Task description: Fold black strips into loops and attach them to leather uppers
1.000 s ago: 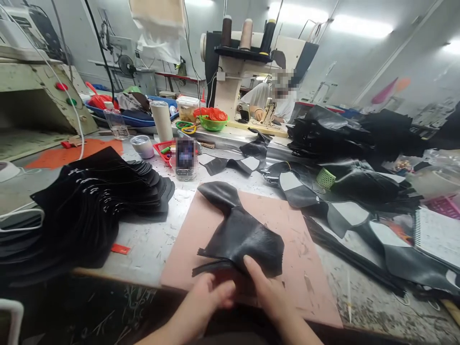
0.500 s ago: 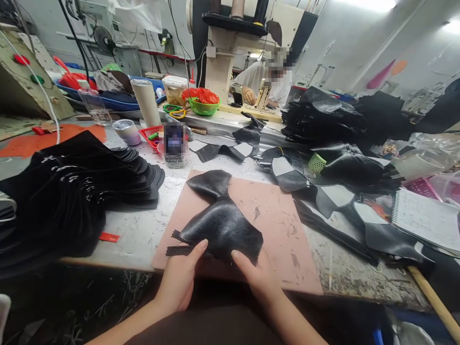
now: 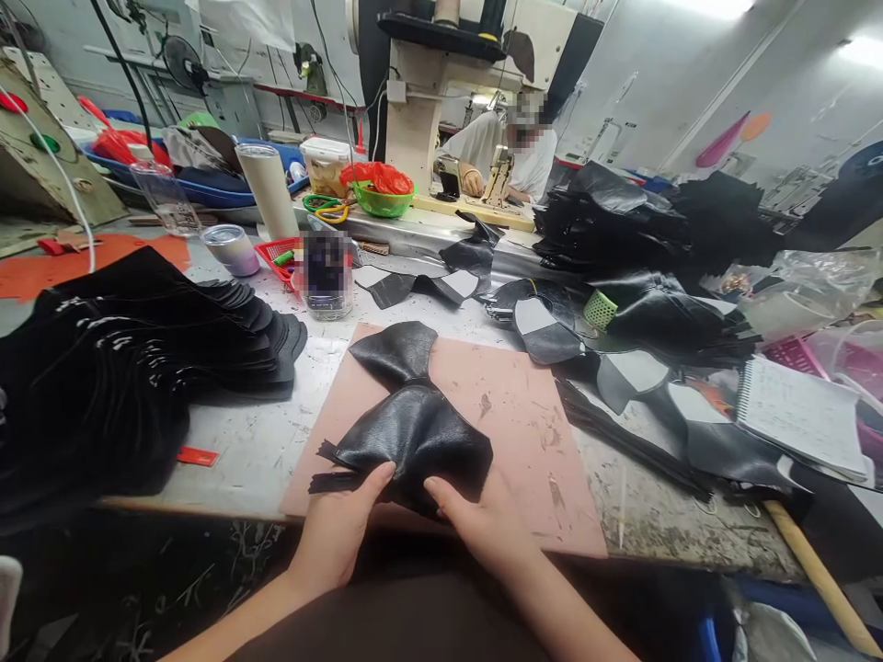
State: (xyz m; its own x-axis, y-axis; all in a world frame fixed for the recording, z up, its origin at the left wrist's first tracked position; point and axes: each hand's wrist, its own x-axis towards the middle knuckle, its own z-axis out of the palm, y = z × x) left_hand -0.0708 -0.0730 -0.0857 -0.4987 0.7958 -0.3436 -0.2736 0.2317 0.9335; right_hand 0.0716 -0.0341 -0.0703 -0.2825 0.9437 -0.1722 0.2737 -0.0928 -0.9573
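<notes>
A black leather piece [image 3: 420,432] lies partly on a pinkish board [image 3: 514,405], its near edge lifted between my hands. My left hand [image 3: 345,519] pinches that edge on the left, thumb on top and fingers hidden beneath. On the right side, my right hand [image 3: 475,515] grips it the same way, thumb pressed on the leather. Narrow dark strips, maybe zipper ends, poke out by my left hand. Beyond my hands the piece narrows, then widens into a second lobe resting flat on the board.
Left stands a stack of black pieces [image 3: 152,359]; a red tag [image 3: 198,456] lies before it. Joined black pieces [image 3: 624,377] trail along the right, near a notebook [image 3: 800,418] and wooden handle [image 3: 820,579]. Cups and a green bowl [image 3: 383,199] stand behind. A person sits beyond, by a sewing machine.
My right hand has come slightly closer to my left, and the leather between them is creased and bulges more. The whole view has shifted slightly.
</notes>
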